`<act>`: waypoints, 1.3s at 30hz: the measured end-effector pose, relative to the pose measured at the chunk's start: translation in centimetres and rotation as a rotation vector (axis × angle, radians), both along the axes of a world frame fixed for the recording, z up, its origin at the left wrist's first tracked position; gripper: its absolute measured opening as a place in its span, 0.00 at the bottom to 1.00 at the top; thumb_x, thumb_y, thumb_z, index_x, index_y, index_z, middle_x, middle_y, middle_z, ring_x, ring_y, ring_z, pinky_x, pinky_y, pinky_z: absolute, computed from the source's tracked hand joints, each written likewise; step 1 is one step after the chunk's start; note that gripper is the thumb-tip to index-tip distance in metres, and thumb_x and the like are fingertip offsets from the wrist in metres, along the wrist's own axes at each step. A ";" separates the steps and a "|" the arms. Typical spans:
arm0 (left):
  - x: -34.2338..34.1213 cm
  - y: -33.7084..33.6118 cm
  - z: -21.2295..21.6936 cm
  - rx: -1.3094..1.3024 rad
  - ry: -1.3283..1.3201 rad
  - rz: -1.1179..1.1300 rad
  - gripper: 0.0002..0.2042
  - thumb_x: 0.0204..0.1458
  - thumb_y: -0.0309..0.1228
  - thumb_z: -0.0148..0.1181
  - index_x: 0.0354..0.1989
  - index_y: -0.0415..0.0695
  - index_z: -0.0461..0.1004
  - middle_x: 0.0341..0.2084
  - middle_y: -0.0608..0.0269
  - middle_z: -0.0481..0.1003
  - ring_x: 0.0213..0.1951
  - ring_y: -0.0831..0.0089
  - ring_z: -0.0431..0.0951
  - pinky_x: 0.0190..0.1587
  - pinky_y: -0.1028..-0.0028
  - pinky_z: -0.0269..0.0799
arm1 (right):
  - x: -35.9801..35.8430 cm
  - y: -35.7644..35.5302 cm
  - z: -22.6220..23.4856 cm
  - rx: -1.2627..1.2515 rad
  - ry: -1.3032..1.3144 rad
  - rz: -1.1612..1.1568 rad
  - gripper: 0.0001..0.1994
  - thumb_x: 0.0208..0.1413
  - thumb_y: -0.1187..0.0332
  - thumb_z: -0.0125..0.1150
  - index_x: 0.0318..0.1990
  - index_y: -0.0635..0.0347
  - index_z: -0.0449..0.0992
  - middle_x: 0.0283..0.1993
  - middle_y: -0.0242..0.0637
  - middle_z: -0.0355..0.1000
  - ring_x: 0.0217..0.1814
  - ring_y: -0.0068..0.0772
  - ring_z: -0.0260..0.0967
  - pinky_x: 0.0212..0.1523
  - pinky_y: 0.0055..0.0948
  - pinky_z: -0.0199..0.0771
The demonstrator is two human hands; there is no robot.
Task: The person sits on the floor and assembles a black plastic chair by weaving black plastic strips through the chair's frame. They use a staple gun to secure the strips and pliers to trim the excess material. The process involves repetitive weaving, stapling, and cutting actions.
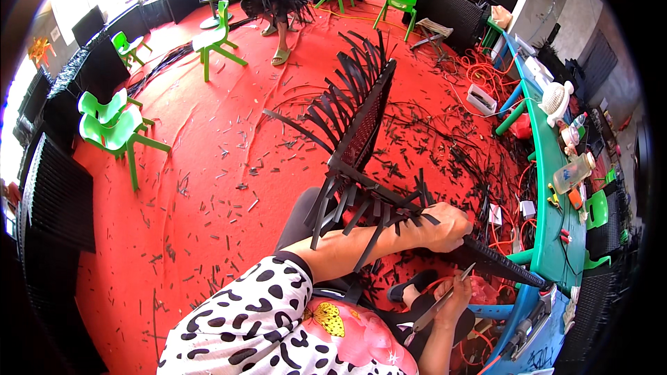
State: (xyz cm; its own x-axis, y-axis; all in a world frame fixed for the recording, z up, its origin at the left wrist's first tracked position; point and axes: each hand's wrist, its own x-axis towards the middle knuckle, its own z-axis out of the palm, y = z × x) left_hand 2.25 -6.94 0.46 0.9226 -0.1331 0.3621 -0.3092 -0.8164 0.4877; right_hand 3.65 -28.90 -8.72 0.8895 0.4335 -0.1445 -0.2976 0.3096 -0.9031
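A black woven frame (361, 123) with several loose flat strips along its edges stands tilted in front of me. Its lower part runs behind my left arm toward the table on the right. My left hand (448, 228) is closed at the frame's near edge, among the strip ends; what its fingers pinch is hidden. Lower down, my right hand (453, 300) is closed around a pointed metal tool (429, 314), its tip upward near the frame. Whether this is a knife or scissors, I cannot tell.
A green and blue table (552, 219) curves along the right, with a clear jar (574, 173) on it. Black strip scraps (240, 186) and orange-red tubing (479, 69) lie on the red floor. Green chairs (117, 128) stand left. Another person (281, 17) sits at the back.
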 end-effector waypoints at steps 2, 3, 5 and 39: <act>0.1 0.0 -0.1 -0.001 -0.001 0.000 0.08 0.43 0.32 0.59 0.28 0.41 0.74 0.28 0.57 0.73 0.32 0.54 0.76 0.35 0.60 0.73 | 0.0 0.0 0.0 0.002 -0.003 -0.001 0.05 0.60 0.68 0.52 0.40 0.57 0.67 0.17 0.26 0.54 0.14 0.17 0.50 0.13 0.18 0.52; 0.1 0.0 -0.3 -0.002 -0.007 0.000 0.08 0.43 0.32 0.59 0.28 0.41 0.74 0.28 0.57 0.73 0.32 0.54 0.76 0.35 0.60 0.73 | 0.0 0.0 0.0 0.003 -0.004 0.001 0.05 0.60 0.68 0.52 0.40 0.57 0.67 0.17 0.26 0.54 0.14 0.17 0.51 0.13 0.18 0.52; 0.1 0.0 -0.3 -0.001 -0.014 0.000 0.08 0.43 0.32 0.59 0.28 0.41 0.74 0.28 0.57 0.73 0.32 0.54 0.76 0.35 0.60 0.73 | 0.0 0.1 0.1 0.000 0.000 0.001 0.05 0.59 0.68 0.52 0.40 0.57 0.67 0.17 0.26 0.55 0.14 0.17 0.51 0.13 0.18 0.52; 1.2 3.2 1.0 0.042 -0.126 0.008 0.11 0.46 0.34 0.62 0.37 0.44 0.77 0.32 0.54 0.77 0.37 0.54 0.77 0.39 0.63 0.72 | 1.7 -21.3 4.4 -0.560 -0.205 -0.542 0.09 0.60 0.61 0.55 0.38 0.56 0.71 0.17 0.23 0.57 0.16 0.16 0.55 0.16 0.20 0.55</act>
